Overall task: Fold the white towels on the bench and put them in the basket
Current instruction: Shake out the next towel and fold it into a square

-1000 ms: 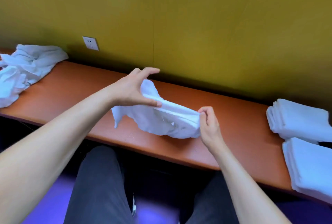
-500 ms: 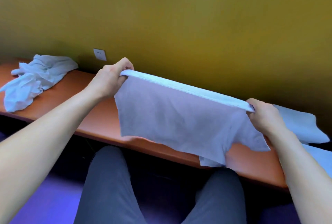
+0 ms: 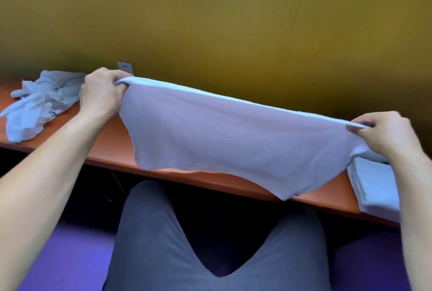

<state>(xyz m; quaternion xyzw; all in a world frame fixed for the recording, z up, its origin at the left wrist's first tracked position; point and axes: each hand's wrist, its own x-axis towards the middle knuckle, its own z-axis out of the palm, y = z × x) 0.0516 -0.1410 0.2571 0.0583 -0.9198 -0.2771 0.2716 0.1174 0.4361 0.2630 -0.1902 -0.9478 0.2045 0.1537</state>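
Note:
A white towel (image 3: 233, 136) hangs spread out above the orange-brown bench (image 3: 112, 148). My left hand (image 3: 102, 94) pinches its upper left corner and my right hand (image 3: 385, 131) pinches its upper right corner, so the top edge is stretched taut between them. The lower edge droops over the bench's front edge. A crumpled heap of white towels (image 3: 39, 101) lies on the bench at the far left. A stack of folded white towels (image 3: 374, 188) rests at the right end, partly hidden by my right arm. No basket is in view.
A yellow-green wall rises right behind the bench, with a socket (image 3: 125, 67) on it just above my left hand. My knees in dark trousers (image 3: 163, 232) sit under the bench's front edge, over a purple floor.
The towel was bunched on the bench a second ago. Both hands lifted it and moved apart, stretching it open; since half a second ago they have spread a bit wider.

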